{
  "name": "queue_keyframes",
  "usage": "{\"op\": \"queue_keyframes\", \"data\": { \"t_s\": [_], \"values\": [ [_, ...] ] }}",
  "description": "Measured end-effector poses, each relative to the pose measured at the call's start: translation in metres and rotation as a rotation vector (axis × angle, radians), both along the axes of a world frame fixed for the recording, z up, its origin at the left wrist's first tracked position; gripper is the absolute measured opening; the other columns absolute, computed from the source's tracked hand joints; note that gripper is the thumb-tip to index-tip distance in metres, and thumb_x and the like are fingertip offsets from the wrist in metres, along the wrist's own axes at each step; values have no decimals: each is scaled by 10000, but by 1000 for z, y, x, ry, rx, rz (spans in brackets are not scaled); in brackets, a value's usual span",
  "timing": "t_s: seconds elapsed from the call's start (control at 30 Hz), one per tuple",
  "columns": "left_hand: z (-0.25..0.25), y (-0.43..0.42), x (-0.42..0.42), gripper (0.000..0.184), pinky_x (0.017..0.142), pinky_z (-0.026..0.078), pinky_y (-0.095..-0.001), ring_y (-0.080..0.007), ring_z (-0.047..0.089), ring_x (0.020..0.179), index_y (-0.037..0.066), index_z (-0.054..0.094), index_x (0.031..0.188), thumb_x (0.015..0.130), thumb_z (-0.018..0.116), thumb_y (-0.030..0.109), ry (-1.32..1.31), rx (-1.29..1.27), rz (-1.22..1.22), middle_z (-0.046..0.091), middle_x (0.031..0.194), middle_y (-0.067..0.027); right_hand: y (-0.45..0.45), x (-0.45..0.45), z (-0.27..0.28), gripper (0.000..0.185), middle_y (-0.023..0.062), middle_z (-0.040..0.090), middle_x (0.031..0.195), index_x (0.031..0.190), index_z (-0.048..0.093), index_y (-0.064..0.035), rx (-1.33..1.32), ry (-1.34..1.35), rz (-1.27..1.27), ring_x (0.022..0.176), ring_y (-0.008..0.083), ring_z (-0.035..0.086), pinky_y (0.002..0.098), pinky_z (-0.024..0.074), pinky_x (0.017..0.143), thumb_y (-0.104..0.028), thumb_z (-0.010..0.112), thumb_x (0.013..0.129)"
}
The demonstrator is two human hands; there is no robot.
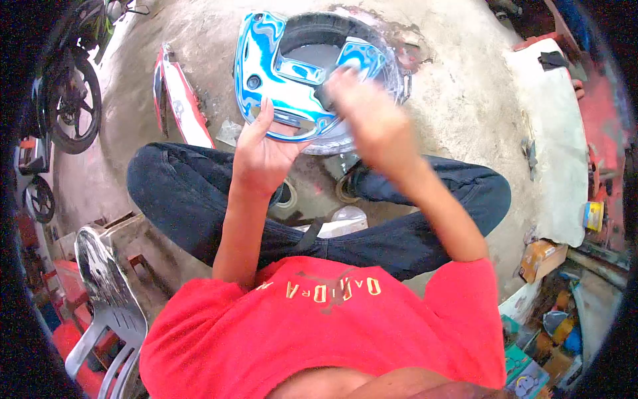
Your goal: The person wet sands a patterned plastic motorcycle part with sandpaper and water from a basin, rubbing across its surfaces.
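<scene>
A glossy blue-and-white plastic panel, curved like a piece of motorcycle bodywork, is tilted in front of me. My left hand grips its lower edge, thumb on the near face and the other fingers behind it. Over the panel's right part is my right hand, blurred by motion, with its fingers curled in. Something small and dark shows at those fingertips, too smeared to name. Behind the panel is a round black tub resembling a cut tyre, with greyish liquid inside.
Red-and-white panels lie on the concrete floor to the left. Motorcycle wheels stand farther left. A grey plastic chair is at the lower left. On the right are a pale sheet, a cardboard box and a yellow container.
</scene>
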State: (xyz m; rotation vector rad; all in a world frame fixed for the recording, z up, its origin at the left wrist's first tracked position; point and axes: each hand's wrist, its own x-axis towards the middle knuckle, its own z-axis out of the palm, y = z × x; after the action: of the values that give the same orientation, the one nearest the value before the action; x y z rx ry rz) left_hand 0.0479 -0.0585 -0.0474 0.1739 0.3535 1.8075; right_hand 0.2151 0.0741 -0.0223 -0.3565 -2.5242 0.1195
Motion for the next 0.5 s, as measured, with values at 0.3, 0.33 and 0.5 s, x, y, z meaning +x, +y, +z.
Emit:
{"op": "queue_keyframes", "data": {
  "t_s": [0.3, 0.33, 0.5],
  "values": [
    [2, 0, 0, 436, 1135, 333, -623, -374, 433, 1377, 40, 354, 1472, 1091, 368, 252, -59, 29, -18, 426, 1500, -201, 47, 5, -2, 390, 177, 665, 1236, 1273, 616, -28, 44, 65, -157, 1136, 344, 647, 427, 523, 959, -17, 567, 887],
    [3, 2, -1, 438, 1130, 337, -627, -374, 434, 1377, 48, 352, 1477, 1090, 370, 253, -35, -17, -4, 428, 1501, -196, 26, 4, -2, 419, 178, 659, 1262, 1282, 615, -30, 24, 39, -76, 1160, 326, 645, 424, 518, 977, -8, 572, 866],
    [-8, 0, -11, 437, 1119, 352, -635, -367, 444, 1374, 61, 370, 1474, 1085, 390, 258, 21, 1, 24, 447, 1493, -188, -15, -8, -7, 451, 167, 666, 1233, 1310, 586, -30, 34, 91, 258, 1078, 333, 662, 420, 542, 928, -84, 558, 863]
  ]
}}
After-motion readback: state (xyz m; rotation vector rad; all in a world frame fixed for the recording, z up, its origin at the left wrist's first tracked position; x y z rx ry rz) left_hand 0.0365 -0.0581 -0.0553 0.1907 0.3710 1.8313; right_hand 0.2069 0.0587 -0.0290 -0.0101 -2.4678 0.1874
